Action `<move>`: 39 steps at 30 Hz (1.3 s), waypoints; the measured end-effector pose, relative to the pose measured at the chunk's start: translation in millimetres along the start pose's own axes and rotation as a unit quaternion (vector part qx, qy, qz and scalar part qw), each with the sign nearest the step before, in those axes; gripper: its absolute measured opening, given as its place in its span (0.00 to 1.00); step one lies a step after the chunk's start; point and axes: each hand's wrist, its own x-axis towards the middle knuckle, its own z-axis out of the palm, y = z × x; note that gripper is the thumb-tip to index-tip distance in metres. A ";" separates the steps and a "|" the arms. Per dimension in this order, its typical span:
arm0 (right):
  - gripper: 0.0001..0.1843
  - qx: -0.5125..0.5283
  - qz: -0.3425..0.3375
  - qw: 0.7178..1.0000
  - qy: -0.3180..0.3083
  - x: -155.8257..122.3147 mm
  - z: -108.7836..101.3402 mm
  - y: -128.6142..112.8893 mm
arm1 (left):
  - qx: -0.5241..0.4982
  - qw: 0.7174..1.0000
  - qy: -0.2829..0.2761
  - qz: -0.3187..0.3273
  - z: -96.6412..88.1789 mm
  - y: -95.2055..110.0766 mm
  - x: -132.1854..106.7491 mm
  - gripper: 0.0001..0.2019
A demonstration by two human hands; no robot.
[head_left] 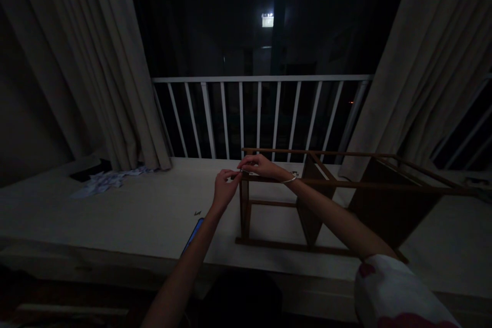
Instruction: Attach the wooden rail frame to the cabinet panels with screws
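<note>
While the rack (309, 218) lies sideways, left hand (226, 187) and right hand (261, 165) nearly meet at its end; can't tell if clamped.

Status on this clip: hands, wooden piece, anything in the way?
Left hand and right hand together at left end of wooden rack; exact grip unclear. Rack lying on its side on pale ledge. Phone nearby, no obstruction seen.

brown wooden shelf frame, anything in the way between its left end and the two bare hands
Nothing visible: the bare left hand and bare right hand meet at that end of the brown wooden shelf frame. Whether they pinch anything is too dark to tell.
</note>
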 end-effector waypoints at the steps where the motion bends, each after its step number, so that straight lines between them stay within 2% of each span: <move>1: 0.17 -0.004 -0.003 1.000 -0.004 -0.6 -0.2 -2.2 | -0.009 1.000 -0.008 -0.005 -0.6 0.3 0.6 0.11; 7: 0.15 -0.019 -0.011 1.000 -0.017 -3.3 -0.4 -10.7 | -0.076 0.995 -0.039 -0.051 -1.3 -1.6 2.8 0.12; 12: 0.15 -0.018 -0.009 1.000 -0.011 -2.8 0.9 -4.0 | -0.122 0.987 -0.052 -0.090 -0.4 -2.8 1.2 0.14; 20: 0.17 -0.011 0.018 1.000 -0.009 -1.2 2.0 0.3 | -0.174 0.975 -0.095 -0.102 -4.3 1.8 2.9 0.16; 27: 0.19 -0.011 0.044 0.999 -0.008 -0.5 2.8 -0.4 | -0.141 0.984 -0.055 -0.098 -6.6 -1.1 5.8 0.15; 35: 0.18 -0.011 0.058 0.998 -0.004 -0.7 3.9 -1.4 | -0.123 0.984 -0.094 -0.092 -15.6 6.8 4.0 0.13; 39: 0.17 -0.014 0.047 0.999 -0.005 -0.6 3.6 -1.9 | -0.106 0.987 -0.080 -0.087 -18.4 14.6 3.4 0.14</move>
